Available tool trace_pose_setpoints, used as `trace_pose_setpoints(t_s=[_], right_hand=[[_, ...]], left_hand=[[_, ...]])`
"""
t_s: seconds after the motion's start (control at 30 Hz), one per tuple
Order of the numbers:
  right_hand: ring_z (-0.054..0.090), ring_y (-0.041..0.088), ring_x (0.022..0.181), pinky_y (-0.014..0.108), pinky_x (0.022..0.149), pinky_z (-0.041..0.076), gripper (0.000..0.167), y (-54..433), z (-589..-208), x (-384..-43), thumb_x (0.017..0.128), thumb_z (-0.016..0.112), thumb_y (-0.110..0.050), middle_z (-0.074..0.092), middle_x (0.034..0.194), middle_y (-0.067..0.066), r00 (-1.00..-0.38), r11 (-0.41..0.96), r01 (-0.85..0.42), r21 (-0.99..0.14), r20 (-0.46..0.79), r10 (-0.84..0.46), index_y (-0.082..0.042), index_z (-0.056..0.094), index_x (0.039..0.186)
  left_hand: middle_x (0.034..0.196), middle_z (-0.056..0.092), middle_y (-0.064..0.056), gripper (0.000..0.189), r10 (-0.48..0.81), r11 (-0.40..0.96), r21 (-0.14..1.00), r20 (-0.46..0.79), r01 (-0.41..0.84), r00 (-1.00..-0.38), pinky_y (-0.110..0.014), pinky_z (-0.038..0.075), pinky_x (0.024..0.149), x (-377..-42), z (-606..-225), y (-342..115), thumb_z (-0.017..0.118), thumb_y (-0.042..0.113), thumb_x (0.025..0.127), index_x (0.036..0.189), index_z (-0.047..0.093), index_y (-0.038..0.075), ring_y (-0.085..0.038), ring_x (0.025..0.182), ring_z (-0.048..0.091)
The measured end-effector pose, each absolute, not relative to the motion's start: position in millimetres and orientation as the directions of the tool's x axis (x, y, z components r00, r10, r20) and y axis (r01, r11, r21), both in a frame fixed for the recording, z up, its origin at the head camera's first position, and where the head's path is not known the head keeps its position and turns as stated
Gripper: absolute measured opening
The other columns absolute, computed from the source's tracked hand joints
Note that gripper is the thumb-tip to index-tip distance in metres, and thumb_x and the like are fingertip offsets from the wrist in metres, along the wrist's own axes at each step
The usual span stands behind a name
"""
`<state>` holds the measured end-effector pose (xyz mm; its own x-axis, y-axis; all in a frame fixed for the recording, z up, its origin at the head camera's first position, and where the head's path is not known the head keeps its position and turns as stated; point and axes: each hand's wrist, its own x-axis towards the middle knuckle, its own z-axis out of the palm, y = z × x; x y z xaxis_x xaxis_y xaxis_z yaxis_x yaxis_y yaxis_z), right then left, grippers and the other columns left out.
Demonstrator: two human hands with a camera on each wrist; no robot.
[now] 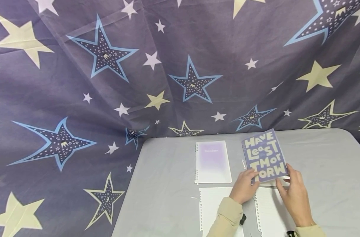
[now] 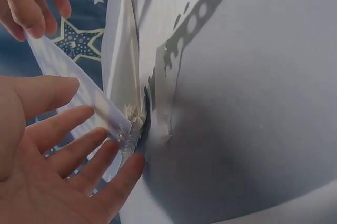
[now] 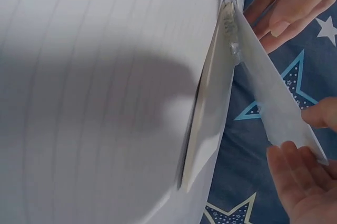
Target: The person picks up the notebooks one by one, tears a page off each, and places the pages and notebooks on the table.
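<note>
A spiral notebook with a purple lettered cover lies at the right back of the table, its cover lifted at an angle off the page block. My right hand pinches the cover's free edge between thumb and fingers, as the right wrist view shows. Along the bound side, my left hand touches the notebook's lower left corner with extended fingers. Its fingertips lie near the coil binding, and its thumb stays apart from the fingers. Below the notebook lies a lined loose sheet with punched holes, partly under the right arm.
To the left sits a white and lilac spiral notebook, closed. A second punched sheet lies below it, partly covered by the left forearm. Small white scraps are on the grey table. A star-patterned cloth hangs behind.
</note>
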<state>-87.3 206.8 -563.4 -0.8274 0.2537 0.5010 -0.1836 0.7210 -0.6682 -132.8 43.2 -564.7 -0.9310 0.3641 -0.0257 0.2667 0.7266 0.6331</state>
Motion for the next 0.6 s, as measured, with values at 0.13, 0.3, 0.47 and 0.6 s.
trace_pose_setpoints(t_s=[0.13,0.3,0.47,0.6], right_hand=[[0.062,0.041,0.087,0.001,0.069,0.043,0.068,210,-566,-87,0.074,0.076,0.01,0.055,0.114,0.029,-0.818,0.728,-0.156,-0.667,0.501,0.283,0.013,0.047,0.136],[0.061,0.041,0.09,0.014,0.07,0.047,0.065,215,-569,-88,0.075,0.075,0.008,0.054,0.117,0.029,-0.832,0.731,-0.075,-0.678,0.447,0.329,0.012,0.049,0.135],[0.061,0.044,0.09,0.04,0.072,0.052,0.063,218,-573,-86,0.077,0.075,0.006,0.052,0.118,0.03,-0.85,0.732,-0.026,-0.68,0.401,0.342,0.013,0.049,0.134],[0.061,0.046,0.09,0.054,0.076,0.051,0.061,221,-578,-86,0.08,0.073,0.005,0.051,0.118,0.032,-0.868,0.731,-0.003,-0.682,0.365,0.337,0.015,0.047,0.134]], left_hand=[[0.148,0.051,0.005,0.039,0.38,0.745,0.597,-0.015,0.297,-0.925,-0.024,0.039,0.114,-132,-566,44,0.06,0.027,0.098,0.136,0.06,0.021,-0.012,0.137,0.045],[0.148,0.051,0.004,0.039,0.417,0.773,0.518,0.021,0.367,-0.909,-0.023,0.039,0.113,-131,-568,44,0.06,0.028,0.098,0.136,0.06,0.021,-0.014,0.137,0.046],[0.147,0.051,0.003,0.039,0.448,0.784,0.464,0.038,0.412,-0.893,-0.022,0.038,0.113,-131,-569,44,0.06,0.029,0.097,0.136,0.061,0.021,-0.015,0.136,0.046],[0.146,0.052,0.003,0.039,0.469,0.789,0.423,0.053,0.445,-0.882,-0.021,0.037,0.113,-131,-569,44,0.062,0.029,0.096,0.135,0.062,0.02,-0.014,0.135,0.047]])
